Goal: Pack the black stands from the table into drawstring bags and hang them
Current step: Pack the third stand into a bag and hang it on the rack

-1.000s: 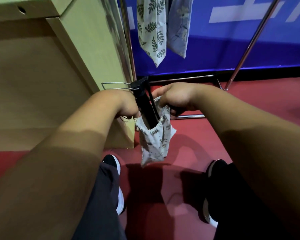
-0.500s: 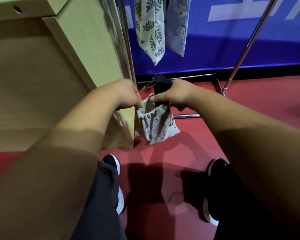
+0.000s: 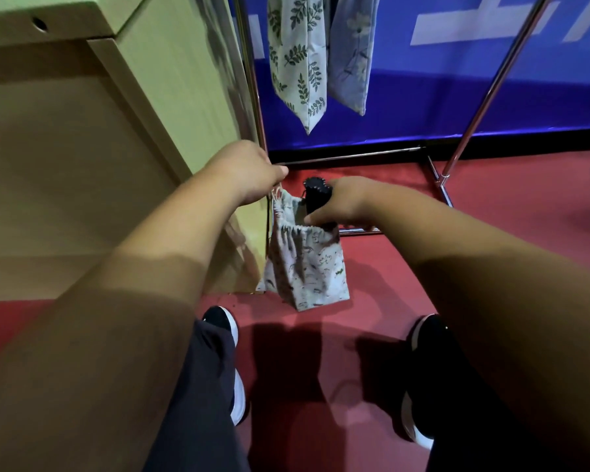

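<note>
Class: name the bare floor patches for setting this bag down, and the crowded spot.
Free: red floor between left shoe and right shoe; right of the rack leg. Crowded: beside the cabinet, where left hand and right hand hold bag and stand.

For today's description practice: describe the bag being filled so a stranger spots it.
Find the chrome metal rack. Below its two hanging cloth bags, the left hand holds a pale printed drawstring bag. Only it has a black stand poking out.

White marks (image 3: 457, 28) on the blue banner (image 3: 423, 97) are cropped and unreadable.
</note>
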### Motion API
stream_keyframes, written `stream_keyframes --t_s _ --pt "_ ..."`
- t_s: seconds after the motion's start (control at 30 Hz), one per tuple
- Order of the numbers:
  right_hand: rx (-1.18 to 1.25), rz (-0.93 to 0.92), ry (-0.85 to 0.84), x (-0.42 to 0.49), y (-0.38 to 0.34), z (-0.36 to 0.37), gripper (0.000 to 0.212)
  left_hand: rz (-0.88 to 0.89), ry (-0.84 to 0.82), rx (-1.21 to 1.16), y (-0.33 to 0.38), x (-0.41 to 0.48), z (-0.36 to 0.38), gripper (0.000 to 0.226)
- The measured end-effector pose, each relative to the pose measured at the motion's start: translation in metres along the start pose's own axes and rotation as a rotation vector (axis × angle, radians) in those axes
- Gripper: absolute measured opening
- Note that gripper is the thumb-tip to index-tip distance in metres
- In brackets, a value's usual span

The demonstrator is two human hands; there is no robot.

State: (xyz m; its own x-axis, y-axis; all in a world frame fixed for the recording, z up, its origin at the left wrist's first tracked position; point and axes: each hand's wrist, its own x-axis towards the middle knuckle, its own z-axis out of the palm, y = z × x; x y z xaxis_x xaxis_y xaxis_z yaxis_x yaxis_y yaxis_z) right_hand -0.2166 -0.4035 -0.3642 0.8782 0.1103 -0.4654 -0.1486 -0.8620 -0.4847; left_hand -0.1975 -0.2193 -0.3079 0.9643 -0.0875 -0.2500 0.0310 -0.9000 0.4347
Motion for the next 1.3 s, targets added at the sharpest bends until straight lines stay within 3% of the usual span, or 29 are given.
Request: stream_keyframes --t_s 0.2,0.4,0.5,0.77,0.93,1.0,1.03,1.13,1.3 --pt "0.006 0.056 -0.045 -0.004 -0.001 -0.016 0.028 -0.125 -0.025 -0.043 -0.009 0.004 -0.008 0.057" --pt "0.053 0.330 -0.241 -0.004 0.014 -0.016 0.027 -0.233 0.063 -0.573 -0.016 0.013 -0.010 0.028" --pt "0.121 0.385 -0.233 -0.003 0.020 -0.015 0.034 -0.268 0.012 -0.739 -0.012 0.014 -0.015 0.033" --pt "0.424 0.264 -0.194 -0.019 0.027 -0.019 0.026 -0.235 -0.120 -0.979 0.000 0.012 -0.015 0.037" --pt "0.669 0.268 -0.008 -0.020 0.031 -0.011 0.012 -0.178 -0.094 -1.047 0.006 0.016 -0.002 0.021" --pt "0.820 0.302 -0.058 -0.022 0.029 -0.013 0.017 -0.163 -0.067 -1.088 0.008 0.019 0.002 0.007" --pt "0.877 0.301 -0.099 -0.023 0.028 -0.014 0.018 -0.155 -0.057 -1.095 0.009 0.020 0.003 0.013" --pt "0.879 0.222 -0.076 -0.024 0.027 -0.018 0.023 -0.108 -0.044 -1.076 0.012 0.022 0.003 0.030" --pt "0.743 0.057 0.002 -0.027 0.022 -0.019 0.018 -0.044 -0.060 -1.020 0.015 0.021 0.004 0.038"
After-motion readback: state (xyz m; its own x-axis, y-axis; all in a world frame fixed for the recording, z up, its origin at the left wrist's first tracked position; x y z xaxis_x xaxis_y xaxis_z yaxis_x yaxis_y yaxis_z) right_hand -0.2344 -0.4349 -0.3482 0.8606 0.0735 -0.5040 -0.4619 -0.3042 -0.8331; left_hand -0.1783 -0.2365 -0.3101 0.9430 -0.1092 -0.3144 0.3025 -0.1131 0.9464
